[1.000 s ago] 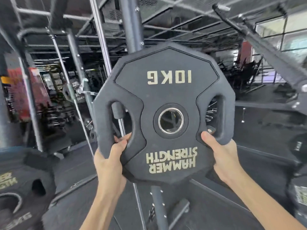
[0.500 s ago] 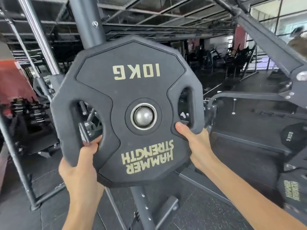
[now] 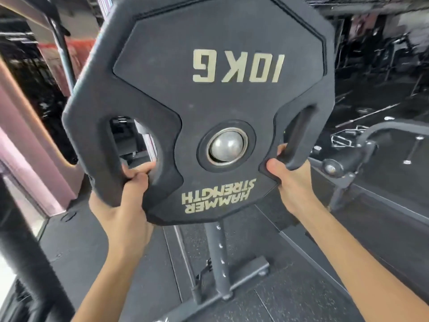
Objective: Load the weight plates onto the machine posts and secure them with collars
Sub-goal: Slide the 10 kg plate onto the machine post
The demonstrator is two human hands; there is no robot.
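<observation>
A black 10 kg weight plate (image 3: pixel 209 108) with upside-down gold lettering fills the upper middle of the view. The rounded steel end of a machine post (image 3: pixel 226 146) shows inside its centre hole. My left hand (image 3: pixel 125 201) grips the plate's lower left edge, with fingers curled through the left handle slot. My right hand (image 3: pixel 292 180) grips the bottom of the right handle slot. No collar is in view.
A dark upright with holes (image 3: pixel 219 259) stands on a floor base below the plate. A padded roller arm (image 3: pixel 348 159) juts out at the right. A thick black post (image 3: pixel 25 242) crosses the left foreground. Blurred gym equipment fills the background.
The plate has come closer and higher in view and now sits further over the post end. Both hands keep their hold on it. The view has swung left.
</observation>
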